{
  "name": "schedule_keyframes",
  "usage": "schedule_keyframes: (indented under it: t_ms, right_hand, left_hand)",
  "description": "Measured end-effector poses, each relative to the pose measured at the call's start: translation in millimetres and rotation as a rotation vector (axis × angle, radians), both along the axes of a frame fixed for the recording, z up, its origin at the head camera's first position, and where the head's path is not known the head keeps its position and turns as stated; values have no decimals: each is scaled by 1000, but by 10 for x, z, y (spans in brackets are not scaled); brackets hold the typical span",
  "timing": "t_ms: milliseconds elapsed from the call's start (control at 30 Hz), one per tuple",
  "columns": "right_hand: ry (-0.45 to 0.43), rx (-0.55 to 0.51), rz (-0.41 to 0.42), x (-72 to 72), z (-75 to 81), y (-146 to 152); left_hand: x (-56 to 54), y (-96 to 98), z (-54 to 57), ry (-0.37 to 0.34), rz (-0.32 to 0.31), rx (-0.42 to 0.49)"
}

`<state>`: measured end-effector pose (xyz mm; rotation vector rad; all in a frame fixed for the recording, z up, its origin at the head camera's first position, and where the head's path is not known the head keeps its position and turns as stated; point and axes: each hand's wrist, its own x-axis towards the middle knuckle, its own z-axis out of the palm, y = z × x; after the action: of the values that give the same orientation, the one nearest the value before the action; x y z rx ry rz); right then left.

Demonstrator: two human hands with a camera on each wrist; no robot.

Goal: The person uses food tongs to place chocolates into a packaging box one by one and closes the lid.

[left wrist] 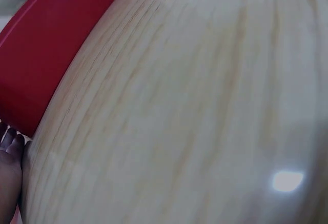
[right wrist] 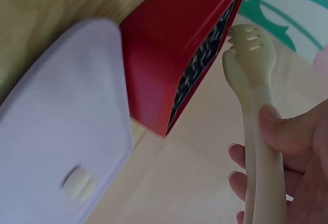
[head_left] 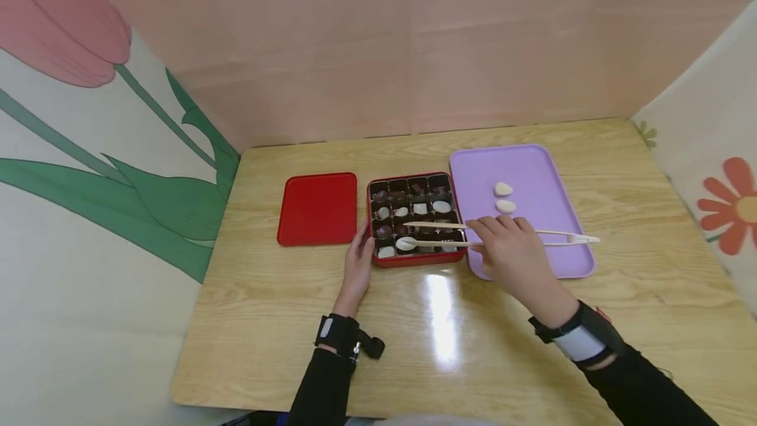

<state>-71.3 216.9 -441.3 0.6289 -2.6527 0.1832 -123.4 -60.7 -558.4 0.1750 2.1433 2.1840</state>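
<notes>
My left hand rests against the left side of a red box, its fingers laid along the wall. Inside, a dark divided insert holds several chocolates, some dark and some white. In my right hand I grip pale tongs between thumb and fingers, reaching over the box from the right. The tong arms stand apart in the head view, and the nearer tip overlaps a white oval chocolate in the front row. The left wrist view shows only the red box wall and some fingertips.
A flat red lid lies left of the box. On the right is a purple tray with two white pieces, a farther one and a nearer one. The wooden table meets a pink backdrop behind.
</notes>
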Motion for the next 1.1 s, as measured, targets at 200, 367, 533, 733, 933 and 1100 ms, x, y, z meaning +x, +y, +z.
schedule_keyframes:
  t_ms: [200, 367, 533, 733, 933, 1100]
  right_hand:
    - [18, -6, 23, -57, -90, -121]
    - [-21, -5, -45, -50, -83, 22]
    - [-12, -37, -161, -19, -77, 351]
    - [28, -74, -269, 42, -107, 745]
    - [2, -89, -389, 36, -244, 1109]
    - [-85, -80, -453, 32, -382, 1314]
  left_hand:
    - [24, 12, 76, -6, -3, 2]
    - [15, 10, 83, -4, 5, -15]
    - [11, 1, 81, -6, -7, -28]
    - [21, -15, 64, -12, -8, -5]
    - [13, -13, 41, -14, -9, 4]
    - [9, -5, 51, -18, 4, -6]
